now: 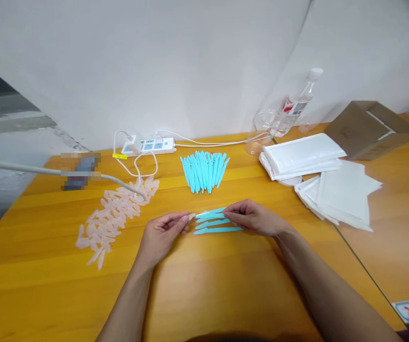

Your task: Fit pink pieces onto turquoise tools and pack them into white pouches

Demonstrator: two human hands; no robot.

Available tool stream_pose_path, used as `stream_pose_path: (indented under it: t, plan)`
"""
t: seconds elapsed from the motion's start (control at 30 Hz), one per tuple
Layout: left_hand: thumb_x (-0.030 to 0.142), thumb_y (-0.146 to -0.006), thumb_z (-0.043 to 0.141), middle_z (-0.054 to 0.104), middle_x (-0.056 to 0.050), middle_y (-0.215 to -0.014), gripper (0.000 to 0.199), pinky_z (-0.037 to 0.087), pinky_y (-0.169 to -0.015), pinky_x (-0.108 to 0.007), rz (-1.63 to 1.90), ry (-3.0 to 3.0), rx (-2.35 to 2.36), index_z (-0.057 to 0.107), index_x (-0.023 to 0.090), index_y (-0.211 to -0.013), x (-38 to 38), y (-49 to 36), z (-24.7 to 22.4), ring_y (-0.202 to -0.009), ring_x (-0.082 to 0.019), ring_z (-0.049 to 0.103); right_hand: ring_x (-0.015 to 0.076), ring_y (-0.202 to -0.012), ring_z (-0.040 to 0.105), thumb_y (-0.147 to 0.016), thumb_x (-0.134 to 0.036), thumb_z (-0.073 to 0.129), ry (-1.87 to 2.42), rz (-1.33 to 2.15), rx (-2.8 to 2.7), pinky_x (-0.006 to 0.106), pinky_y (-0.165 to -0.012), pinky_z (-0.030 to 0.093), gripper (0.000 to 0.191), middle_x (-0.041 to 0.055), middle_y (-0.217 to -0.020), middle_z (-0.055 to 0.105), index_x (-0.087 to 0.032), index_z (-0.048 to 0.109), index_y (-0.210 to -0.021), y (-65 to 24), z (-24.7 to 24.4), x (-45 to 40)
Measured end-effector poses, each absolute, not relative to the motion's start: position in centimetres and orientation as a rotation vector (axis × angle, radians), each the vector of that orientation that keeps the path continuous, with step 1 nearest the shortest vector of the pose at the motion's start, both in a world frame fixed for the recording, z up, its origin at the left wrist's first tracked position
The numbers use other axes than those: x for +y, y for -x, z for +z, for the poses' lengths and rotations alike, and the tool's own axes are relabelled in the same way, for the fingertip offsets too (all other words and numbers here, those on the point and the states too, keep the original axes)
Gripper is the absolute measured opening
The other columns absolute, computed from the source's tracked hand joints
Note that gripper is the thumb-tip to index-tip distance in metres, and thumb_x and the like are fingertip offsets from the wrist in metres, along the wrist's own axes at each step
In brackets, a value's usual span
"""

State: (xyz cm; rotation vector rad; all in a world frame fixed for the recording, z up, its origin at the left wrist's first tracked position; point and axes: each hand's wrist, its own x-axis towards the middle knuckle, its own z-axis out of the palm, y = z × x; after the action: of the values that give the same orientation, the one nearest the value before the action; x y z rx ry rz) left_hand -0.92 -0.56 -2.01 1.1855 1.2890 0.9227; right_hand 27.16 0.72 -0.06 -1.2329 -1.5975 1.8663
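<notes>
My left hand point(166, 232) pinches a small translucent pinkish cap point(191, 216) between thumb and fingers. In my right hand point(252, 217), closed at the handle end, is a turquoise eyebrow razor point(211, 215). The razor's blade end points left and meets the cap or lies just beside it; I cannot tell how far it is in. Several more turquoise razors point(219, 230) lie side by side on the table under and between my hands. Farther back is a fanned pile of turquoise razors point(204, 171). To the left, many loose pinkish caps point(110, 218) are spread out.
A white power strip point(149, 146) with cables stands by the wall. One thick white cable point(122, 182) crosses above the caps. White plastic packets point(302, 154), a clear bottle point(295, 104) and an open cardboard box point(368, 130) are at the right. A blurred-out object point(80, 172) lies back left.
</notes>
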Motion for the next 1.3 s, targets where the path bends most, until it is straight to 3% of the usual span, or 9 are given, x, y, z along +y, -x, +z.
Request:
stream_pose_path:
  t: [0.23, 0.33, 0.5, 0.73, 0.93, 1.13, 1.3]
  plan:
    - [0.045, -0.076, 0.079, 0.076, -0.006, -0.071, 0.036, 0.058, -0.063, -0.028, 0.869, -1.267, 1.248, 0.080, 0.016, -0.096, -1.2, -0.4, -1.7, -0.062, -0.016, 0.068, 0.0068, -0.051, 0.024, -0.090, -0.058, 0.058, 1.184, 1.901, -1.665, 0.024, -0.046, 0.016, 0.043, -0.0069, -0.060, 0.037, -0.016, 0.067, -0.086, -26.5, 0.3, 0.4]
    - [0.042, -0.082, 0.074, 0.077, -0.008, -0.083, 0.029, 0.056, -0.065, -0.029, 0.809, -1.519, 1.214, 0.080, 0.018, -0.098, -1.7, -0.8, -1.5, -0.070, -0.018, 0.068, 0.0073, -0.052, 0.027, -0.093, -0.054, 0.055, 1.188, 1.811, -1.799, 0.023, -0.047, 0.019, 0.041, -0.0064, -0.061, 0.036, -0.016, 0.064, -0.078, -26.3, 0.5, 0.2]
    - [0.034, -0.091, 0.066, 0.076, -0.008, -0.098, 0.021, 0.054, -0.079, -0.033, 0.669, -2.050, 1.095, 0.077, 0.026, -0.106, -2.1, -0.1, -1.0, -0.085, -0.020, 0.068, 0.0102, -0.056, 0.039, -0.090, -0.045, 0.061, 1.188, 1.520, -2.067, 0.024, -0.052, 0.028, 0.035, -0.0028, -0.060, 0.051, -0.017, 0.068, -0.069, -26.5, 0.7, -0.7]
    - [0.027, -0.087, 0.070, 0.066, -0.007, -0.110, 0.010, 0.046, -0.087, -0.039, 0.559, -2.415, 1.058, 0.076, 0.027, -0.096, -2.1, -0.3, -0.8, -0.102, -0.024, 0.059, 0.0130, -0.061, 0.051, -0.085, -0.034, 0.068, 1.313, 1.189, -2.195, 0.025, -0.057, 0.033, 0.022, 0.0022, -0.066, 0.065, -0.019, 0.076, -0.071, -26.5, 0.9, -1.0]
    - [0.029, -0.086, 0.072, 0.064, -0.007, -0.106, 0.008, 0.043, -0.087, -0.039, 0.598, -2.405, 1.131, 0.071, 0.023, -0.090, -2.0, -0.3, -1.2, -0.102, -0.024, 0.058, 0.0114, -0.058, 0.050, -0.086, -0.034, 0.065, 1.547, 1.084, -2.095, 0.023, -0.056, 0.033, 0.019, 0.0010, -0.068, 0.065, -0.019, 0.075, -0.079, -26.7, 0.3, -0.5]
    - [0.031, -0.085, 0.074, 0.063, -0.005, -0.101, 0.015, 0.042, -0.086, -0.036, 0.696, -2.317, 1.171, 0.063, 0.021, -0.081, -1.9, -0.1, -0.8, -0.098, -0.021, 0.058, 0.0121, -0.057, 0.050, -0.086, -0.040, 0.064, 1.692, 0.964, -1.929, 0.024, -0.055, 0.033, 0.025, -0.0001, -0.064, 0.064, -0.019, 0.070, -0.075, -26.5, -0.2, 0.5]
    - [0.029, -0.089, 0.070, 0.062, -0.003, -0.087, 0.018, 0.042, -0.082, -0.033, 0.948, -2.265, 1.298, 0.060, 0.020, -0.076, -1.1, 0.4, -1.3, -0.087, -0.018, 0.058, 0.0184, -0.073, 0.063, -0.085, -0.049, 0.065, 1.913, 0.648, -1.699, 0.026, -0.066, 0.041, 0.030, 0.0058, -0.079, 0.072, -0.019, 0.070, -0.086, -24.1, -0.5, 5.1]
